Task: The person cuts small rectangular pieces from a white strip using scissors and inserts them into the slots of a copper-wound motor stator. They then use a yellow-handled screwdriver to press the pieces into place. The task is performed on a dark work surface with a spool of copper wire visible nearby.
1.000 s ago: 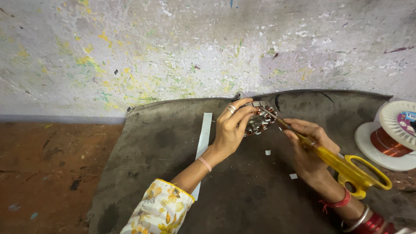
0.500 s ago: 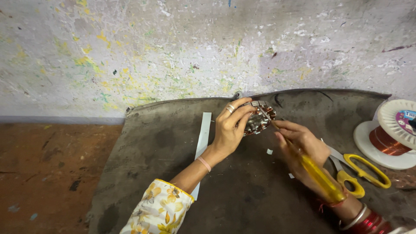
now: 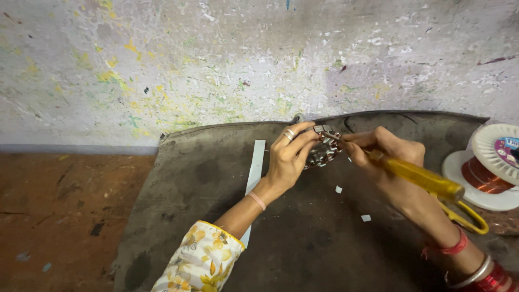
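My left hand [image 3: 289, 154] grips a round metal part wound with copper wire [image 3: 323, 150] and holds it just above a dark grey mat [image 3: 205, 178]. My right hand [image 3: 386, 157] holds a tool with a yellow handle [image 3: 419, 178], its thin tip touching the top of the wound part. Yellow-handled scissors [image 3: 467, 219] lie on the mat under my right forearm. My left wrist has a thin pink band and a floral sleeve; my right wrist has red thread and bangles.
A white strip of paper [image 3: 254, 176] lies on the mat left of my left arm, with small white scraps [image 3: 339, 189] nearby. A white spool of copper wire [image 3: 494, 165] stands at the right edge. A paint-spattered wall rises behind; brown floor lies to the left.
My right hand put down the scissors, which now lie on the mat, and holds the yellow-handled tool at the wound part. My left hand stayed on the part.
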